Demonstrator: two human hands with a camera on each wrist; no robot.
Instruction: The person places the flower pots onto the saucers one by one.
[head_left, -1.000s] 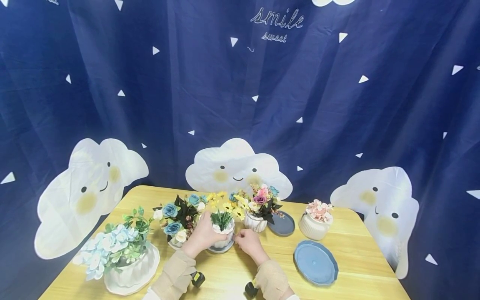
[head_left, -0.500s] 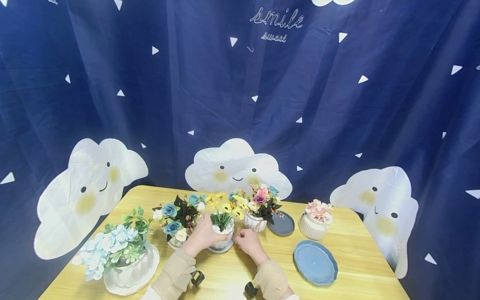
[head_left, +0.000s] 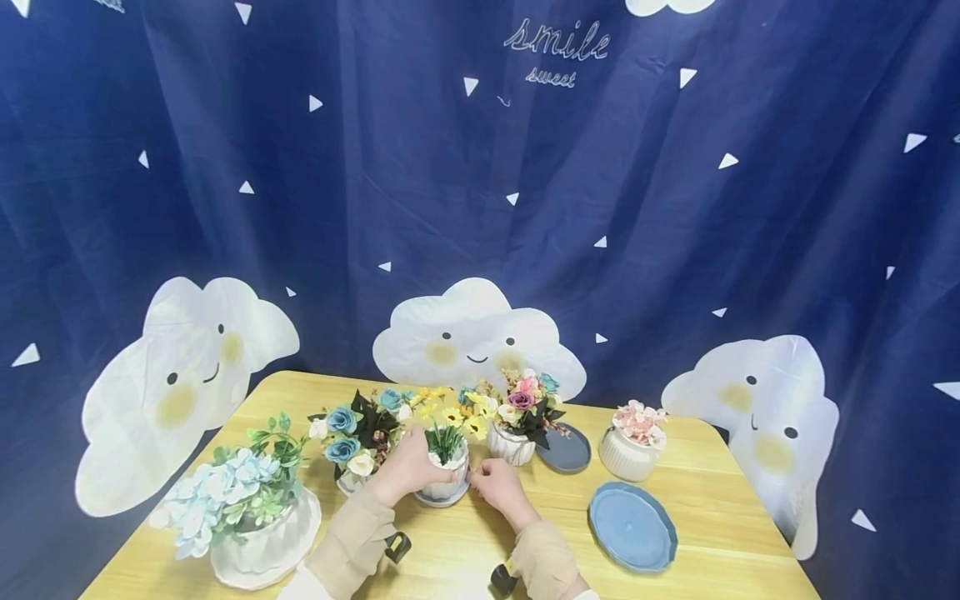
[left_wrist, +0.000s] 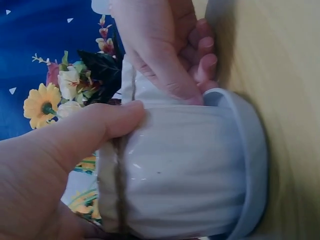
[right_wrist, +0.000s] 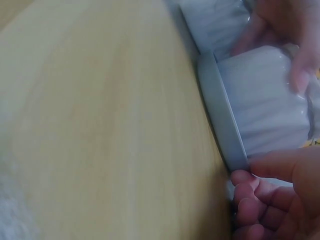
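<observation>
A white flowerpot [left_wrist: 180, 160] with a brown string round its top holds yellow flowers [head_left: 452, 415] and green grass-like leaves. It stands upright in a grey-blue saucer [right_wrist: 220, 110] on the table. My left hand [head_left: 408, 467] grips this pot near its upper part, the thumb [left_wrist: 112, 120] lying across the near side. At the saucer's right edge is my right hand [head_left: 501, 485]. Its thumb and forefinger pinch the saucer's rim, and the other fingers [right_wrist: 245, 212] are curled beneath. My left palm and forearm hide part of the pot in the head view.
Left of the hands stand a pot of blue roses [head_left: 342, 450] and a pale-blue hydrangea pot [head_left: 258, 554] on a white saucer. Behind is a mixed-flower pot [head_left: 512, 446]. Rightward are a dark saucer [head_left: 566, 450], a pink-flower pot [head_left: 632, 454] and a blue saucer [head_left: 633, 527].
The head view has shifted very slightly. Both hands, the pot and the saucer stay in place.
</observation>
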